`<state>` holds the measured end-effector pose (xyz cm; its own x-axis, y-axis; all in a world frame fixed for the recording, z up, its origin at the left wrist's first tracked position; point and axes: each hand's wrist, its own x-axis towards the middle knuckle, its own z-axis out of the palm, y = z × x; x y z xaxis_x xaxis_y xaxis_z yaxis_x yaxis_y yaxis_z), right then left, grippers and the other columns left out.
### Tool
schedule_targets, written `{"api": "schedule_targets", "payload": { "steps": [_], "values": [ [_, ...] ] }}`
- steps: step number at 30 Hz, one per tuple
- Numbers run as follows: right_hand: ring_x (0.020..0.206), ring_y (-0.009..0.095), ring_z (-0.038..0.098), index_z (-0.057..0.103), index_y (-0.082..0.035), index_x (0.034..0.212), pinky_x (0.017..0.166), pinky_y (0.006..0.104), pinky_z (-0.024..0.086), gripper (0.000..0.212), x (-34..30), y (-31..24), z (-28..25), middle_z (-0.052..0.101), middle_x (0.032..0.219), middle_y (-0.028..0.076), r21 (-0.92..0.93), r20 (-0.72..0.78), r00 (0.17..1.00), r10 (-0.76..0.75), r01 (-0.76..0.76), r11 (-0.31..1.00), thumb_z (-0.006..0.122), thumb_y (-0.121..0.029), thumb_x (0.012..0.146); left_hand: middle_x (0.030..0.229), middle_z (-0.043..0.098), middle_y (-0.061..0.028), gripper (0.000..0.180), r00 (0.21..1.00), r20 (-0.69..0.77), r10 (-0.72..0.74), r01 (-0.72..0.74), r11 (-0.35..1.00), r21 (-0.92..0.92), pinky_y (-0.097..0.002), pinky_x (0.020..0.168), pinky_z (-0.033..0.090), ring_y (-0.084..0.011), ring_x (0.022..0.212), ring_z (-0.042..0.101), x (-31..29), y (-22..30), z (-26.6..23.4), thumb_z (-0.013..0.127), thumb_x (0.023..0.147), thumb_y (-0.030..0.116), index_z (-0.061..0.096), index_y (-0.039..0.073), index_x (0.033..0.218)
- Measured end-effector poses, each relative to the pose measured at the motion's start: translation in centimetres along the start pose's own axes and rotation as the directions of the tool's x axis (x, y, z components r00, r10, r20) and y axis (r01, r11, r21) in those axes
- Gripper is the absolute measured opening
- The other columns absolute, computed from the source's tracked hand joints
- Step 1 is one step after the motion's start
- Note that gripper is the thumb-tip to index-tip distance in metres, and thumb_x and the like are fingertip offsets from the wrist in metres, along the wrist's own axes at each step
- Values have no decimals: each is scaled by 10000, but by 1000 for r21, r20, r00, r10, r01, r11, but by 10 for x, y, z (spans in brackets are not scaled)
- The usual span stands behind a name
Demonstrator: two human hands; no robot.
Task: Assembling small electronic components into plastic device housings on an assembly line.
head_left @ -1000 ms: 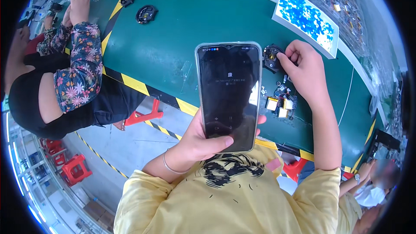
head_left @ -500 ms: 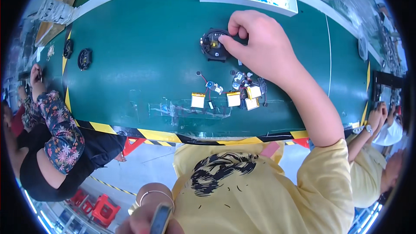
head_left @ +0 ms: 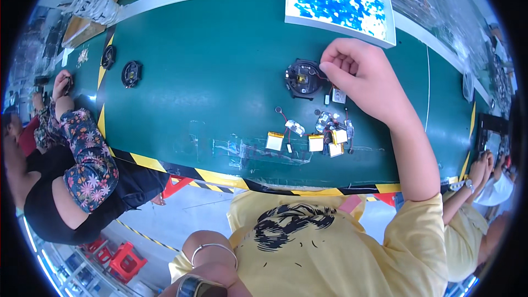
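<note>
My right hand (head_left: pixel 355 71) is closed, its fingers curled and thumb tip drawn in, at the right rim of a round black watch case (head_left: pixel 303 80). Whatever is pinched there is hidden. The case lies open side up, with small electronic parts inside. Below the hand, beside the case, lies a small silvery battery (head_left: pixel 339 96). My left arm, with a metal bracelet (head_left: pixel 214 250), is bent up close at the lower edge; a shiny metal-edged object (head_left: pixel 199 286) shows beside it. The left hand's fingers are out of clear sight.
Nearer me lies a group of small circuit parts (head_left: pixel 324 122) with wires and flat batteries (head_left: pixel 274 141). A white box (head_left: pixel 341 35) of blue and white pieces stands behind. Two black cases (head_left: pixel 131 74) lie left. Striped tape (head_left: pixel 214 178) edges the green table; co-workers sit on both sides.
The view has shifted, so the table things sit further right and lower. My right thumb has drawn back from over the case to its rim, uncovering the battery. The left hand has dropped lower.
</note>
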<state>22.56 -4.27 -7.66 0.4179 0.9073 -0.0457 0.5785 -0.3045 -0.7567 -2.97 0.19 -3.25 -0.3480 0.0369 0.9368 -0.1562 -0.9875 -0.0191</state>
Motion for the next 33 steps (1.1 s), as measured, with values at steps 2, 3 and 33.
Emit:
{"api": "schedule_targets", "payload": {
  "steps": [2, 3, 33],
  "values": [
    [649, 109, 536, 621, 1, 841, 578, 245, 426, 56, 0, 0, -2, 585, 764, 38, 53, -47, 995, -92, 95, 994, 618, -4, 786, 1490, 82, -268, 671, 999, 33, 29, -33, 993, 110, -389, 1051, 375, -404, 1333, 277, -1, -3, -5, 475, 776, 4, 259, 37, 1410],
    [649, 109, 536, 621, 1, 841, 578, 245, 426, 56, -1, -1, -3, 585, 764, 38, 50, -41, 994, -99, 101, 994, 618, -4, 786, 1483, 93, -274, 632, 996, 82, 22, -29, 996, 82, -397, 1036, 392, -420, 1323, 286, -2, -4, -11, 468, 799, -10, 283, 59, 1400],
    [718, 292, 557, 585, 7, 757, 633, 366, 460, 105, 1, -2, 20, 568, 769, 125, -326, 1, 895, -446, 422, 846, 668, 40, 703, 1498, 114, -230, 659, 997, 56, -48, 44, 997, 69, -416, 1089, 316, -368, 1359, 256, -8, -24, -13, 444, 792, -11, 221, -18, 1411]
  ]
}}
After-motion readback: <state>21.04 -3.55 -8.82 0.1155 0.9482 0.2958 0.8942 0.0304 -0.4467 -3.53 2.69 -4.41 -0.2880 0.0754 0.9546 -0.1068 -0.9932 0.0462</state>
